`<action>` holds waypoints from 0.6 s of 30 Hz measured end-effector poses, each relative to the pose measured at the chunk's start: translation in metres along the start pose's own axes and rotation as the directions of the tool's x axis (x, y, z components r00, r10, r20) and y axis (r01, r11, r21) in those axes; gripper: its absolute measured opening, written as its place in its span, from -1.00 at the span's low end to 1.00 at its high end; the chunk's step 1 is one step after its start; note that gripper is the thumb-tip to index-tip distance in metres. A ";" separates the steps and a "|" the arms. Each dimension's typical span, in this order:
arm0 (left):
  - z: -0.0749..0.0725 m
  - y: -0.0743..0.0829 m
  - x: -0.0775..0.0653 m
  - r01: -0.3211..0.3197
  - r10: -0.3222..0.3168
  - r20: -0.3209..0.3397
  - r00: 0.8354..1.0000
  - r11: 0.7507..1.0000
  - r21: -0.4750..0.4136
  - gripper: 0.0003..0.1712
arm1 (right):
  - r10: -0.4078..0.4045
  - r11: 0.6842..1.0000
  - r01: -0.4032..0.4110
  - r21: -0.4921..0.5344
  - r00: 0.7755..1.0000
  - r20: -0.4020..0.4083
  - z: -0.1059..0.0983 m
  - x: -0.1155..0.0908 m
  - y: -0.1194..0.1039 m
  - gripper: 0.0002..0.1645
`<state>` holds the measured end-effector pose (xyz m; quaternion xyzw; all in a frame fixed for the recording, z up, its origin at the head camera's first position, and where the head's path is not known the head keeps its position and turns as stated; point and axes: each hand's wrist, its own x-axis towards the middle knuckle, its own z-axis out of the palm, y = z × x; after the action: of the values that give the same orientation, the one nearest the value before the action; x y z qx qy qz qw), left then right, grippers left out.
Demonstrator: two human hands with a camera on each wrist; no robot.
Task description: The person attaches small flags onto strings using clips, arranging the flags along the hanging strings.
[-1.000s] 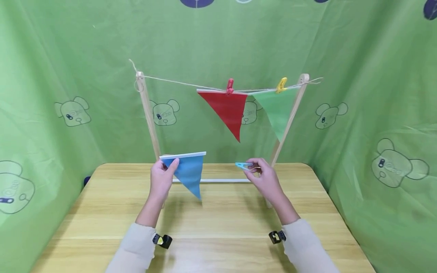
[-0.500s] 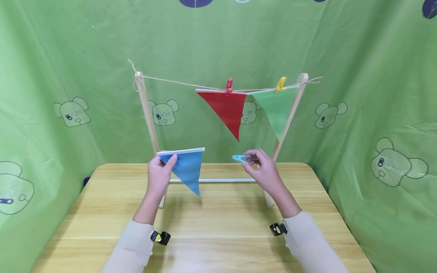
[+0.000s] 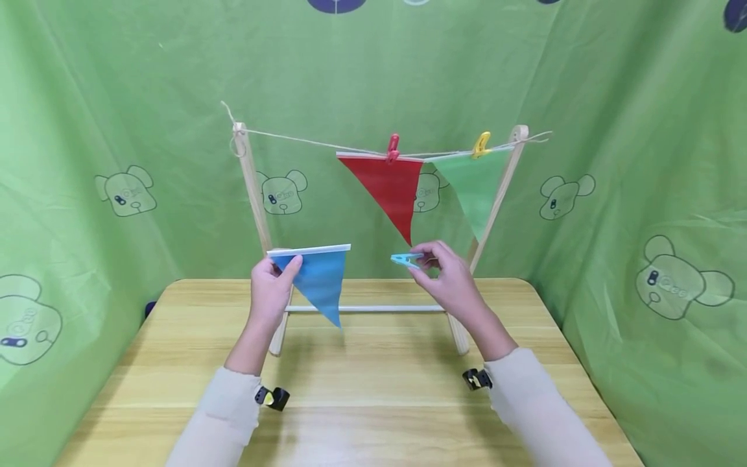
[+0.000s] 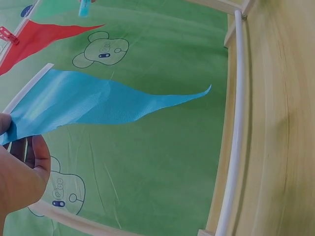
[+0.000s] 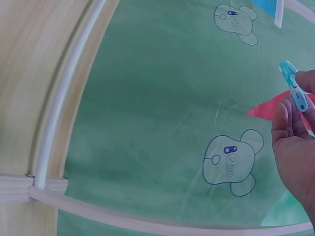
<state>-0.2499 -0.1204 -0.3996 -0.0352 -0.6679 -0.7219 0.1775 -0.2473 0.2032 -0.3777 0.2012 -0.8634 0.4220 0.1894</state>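
My left hand (image 3: 270,295) pinches a blue triangular pennant (image 3: 321,279) near the left end of its white top edge; the tip hangs down. Between thumb and fingers, my right hand (image 3: 452,279) holds a light blue clothespin (image 3: 405,259) that points left toward the pennant, with a gap between the two. Above the hands a twine string (image 3: 292,137) runs between two wooden posts. A red pennant (image 3: 388,188) hangs from it under a red clothespin (image 3: 393,149), beside a light green pennant (image 3: 475,188) with a yellow clothespin (image 3: 481,145).
The left post (image 3: 252,181) and right post (image 3: 502,188) lean on either side of the hands. A white crossbar (image 3: 379,309) joins them low down, just above the wooden table (image 3: 373,383). Green printed cloth (image 3: 373,71) surrounds the table at the back and sides.
Both hands have risen, lifting the blue pennant and the light blue clothespin toward the string. The clothespin has also shifted slightly left. The hanging pennants stay in place.
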 end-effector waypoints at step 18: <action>0.002 0.017 0.016 0.023 -0.023 -0.003 1.000 1.000 0.007 -0.69 | -0.115 0.992 0.117 -0.058 0.993 0.028 -0.008 0.026 -0.025 -0.57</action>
<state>-0.2604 -0.1229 -0.3788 -0.0258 -0.6705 -0.7216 0.1704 -0.2553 0.1906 -0.3437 0.2505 -0.8647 0.3821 0.2088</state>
